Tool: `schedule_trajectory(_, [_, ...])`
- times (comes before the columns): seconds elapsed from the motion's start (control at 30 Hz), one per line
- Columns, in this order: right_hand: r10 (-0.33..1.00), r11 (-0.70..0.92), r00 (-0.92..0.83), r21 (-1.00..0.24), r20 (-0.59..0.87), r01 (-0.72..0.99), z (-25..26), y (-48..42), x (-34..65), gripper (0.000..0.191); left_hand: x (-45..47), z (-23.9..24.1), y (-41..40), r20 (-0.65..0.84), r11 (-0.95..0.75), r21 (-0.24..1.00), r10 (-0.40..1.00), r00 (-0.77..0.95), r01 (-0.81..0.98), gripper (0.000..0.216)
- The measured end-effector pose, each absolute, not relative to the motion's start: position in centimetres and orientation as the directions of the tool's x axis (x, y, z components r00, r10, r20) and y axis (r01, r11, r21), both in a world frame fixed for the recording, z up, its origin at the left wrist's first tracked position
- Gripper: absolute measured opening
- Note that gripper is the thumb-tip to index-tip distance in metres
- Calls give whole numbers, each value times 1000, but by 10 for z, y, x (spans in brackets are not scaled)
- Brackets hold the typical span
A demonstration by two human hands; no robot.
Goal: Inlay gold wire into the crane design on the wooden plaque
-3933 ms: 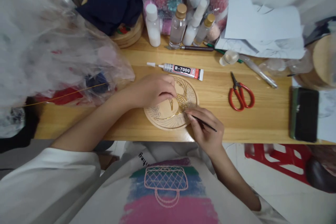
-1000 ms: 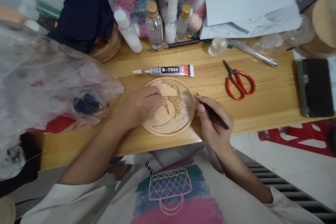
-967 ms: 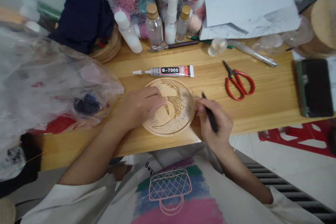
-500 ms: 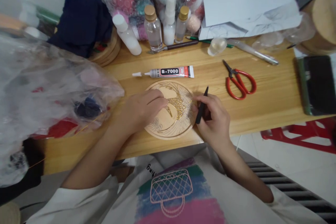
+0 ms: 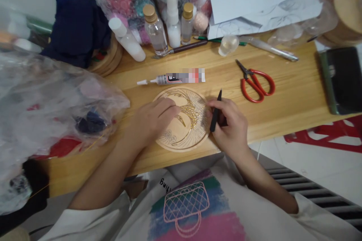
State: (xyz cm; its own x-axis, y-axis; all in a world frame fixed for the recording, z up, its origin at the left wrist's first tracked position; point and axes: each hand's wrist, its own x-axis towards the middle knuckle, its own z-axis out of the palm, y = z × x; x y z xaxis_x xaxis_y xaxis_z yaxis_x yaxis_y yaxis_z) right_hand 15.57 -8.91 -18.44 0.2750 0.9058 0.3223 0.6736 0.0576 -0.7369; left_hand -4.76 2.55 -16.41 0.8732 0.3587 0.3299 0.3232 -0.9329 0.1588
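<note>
A round wooden board (image 5: 195, 145) lies on the table, its bird design drawn in dark lines and partly raised in gold (image 5: 192, 115). Resting over the board's left part, my left hand (image 5: 158, 120) has its fingers bent and pressed together by the bird's gold neck; whatever they pinch is hidden. At the right rim is my right hand (image 5: 229, 120), closed around black tweezers (image 5: 215, 115) whose points face away from me. Its thumb and forefinger meet close to the board's edge. Just beyond the board lies a capped glue tube (image 5: 172, 78).
Red-handled scissors (image 5: 257, 83) lie right of the board, and a phone (image 5: 342, 79) is at the far right. Small bottles (image 5: 157, 32), a dark-handled tool (image 5: 189, 47) and paper sheets (image 5: 260, 0) line the back. Plastic bags (image 5: 56, 98) crowd the left side.
The view has shifted and tilted slightly, so the things at the back sit a little further left. Both hands keep nearly the same pose on the board.
</note>
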Motion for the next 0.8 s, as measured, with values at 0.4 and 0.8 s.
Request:
schedule_trajectory(0.4, [900, 61, 282, -736, 333, 675, -184, -88, 155, 29, -44, -163, 25, 392, -962, 79, 271, 879, 262, 9])
schedule_trajectory(0.8, [900, 54, 291, -745, 325, 665, -184, -89, 155, 25, -43, -163, 27, 377, -961, 94, 275, 885, 259, 10])
